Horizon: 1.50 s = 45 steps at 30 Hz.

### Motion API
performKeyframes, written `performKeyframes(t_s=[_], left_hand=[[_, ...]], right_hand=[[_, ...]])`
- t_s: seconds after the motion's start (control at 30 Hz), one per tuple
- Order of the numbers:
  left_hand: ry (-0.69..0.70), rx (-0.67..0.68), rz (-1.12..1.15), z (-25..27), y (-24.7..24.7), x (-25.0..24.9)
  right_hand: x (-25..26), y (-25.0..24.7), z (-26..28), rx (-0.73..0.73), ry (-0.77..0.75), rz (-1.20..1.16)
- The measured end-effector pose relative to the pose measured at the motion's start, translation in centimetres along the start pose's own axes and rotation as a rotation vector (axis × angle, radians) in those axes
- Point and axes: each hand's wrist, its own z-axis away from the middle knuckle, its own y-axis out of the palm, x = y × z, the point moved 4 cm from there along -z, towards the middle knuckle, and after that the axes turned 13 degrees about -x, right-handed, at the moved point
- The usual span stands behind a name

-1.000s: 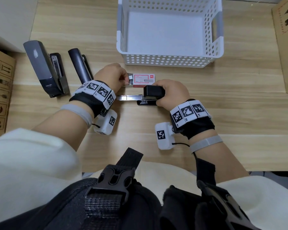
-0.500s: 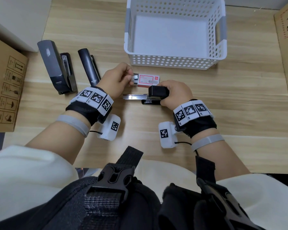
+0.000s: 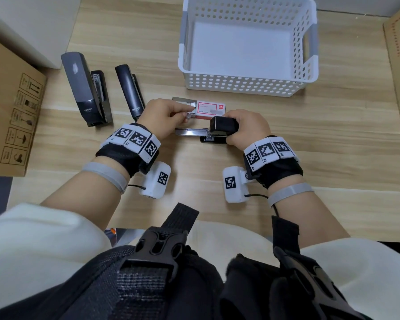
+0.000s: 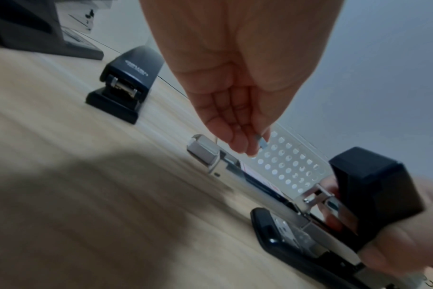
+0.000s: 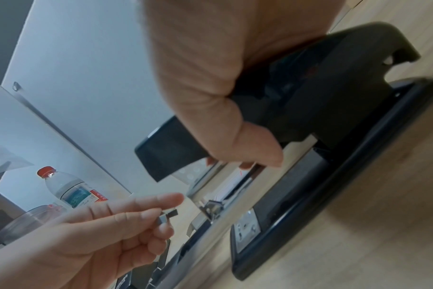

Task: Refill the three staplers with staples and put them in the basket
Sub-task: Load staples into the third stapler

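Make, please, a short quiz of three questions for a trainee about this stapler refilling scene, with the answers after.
1. True or false: the white basket already holds a stapler.
2. What does the left hand pinch? A) a strip of staples B) a pen C) a coin
3. Fill in: the right hand grips the open ______.

Key
1. False. No stapler lies in it; two other staplers lie on the table, to the left.
2. A. The staple box lies just behind the hands.
3. stapler, whose metal staple channel lies exposed.
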Motion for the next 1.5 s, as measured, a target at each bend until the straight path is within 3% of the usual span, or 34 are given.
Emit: performKeyframes(t_s=[0.17, 0.4, 0.53, 1.13, 1.5], left_hand=[[0.003, -0.001, -0.071, 0.3, -0.2, 0.0], [-0.114, -0.169, 0.027, 0.2, -0.9, 0.2], [-0.161, -0.199, 0.061, 0.0, -1.0, 0.3], [-0.193, -0.097, 0.077, -0.2, -0.9, 0.9], [-0.119, -0.062, -0.017, 1.3, 1.1, 0.6]], right_hand=[[0.0, 0.0, -0.1, 0.004, -0.004, 0.006], [0.0, 0.1, 0.0, -0.001, 0.0, 0.002], [0.0, 0.0, 0.0, -0.004, 0.004, -0.007], [0.1, -0.1, 0.1, 0.003, 0.008, -0.008], [0.0, 0.1, 0.1, -0.017, 0.024, -0.01]])
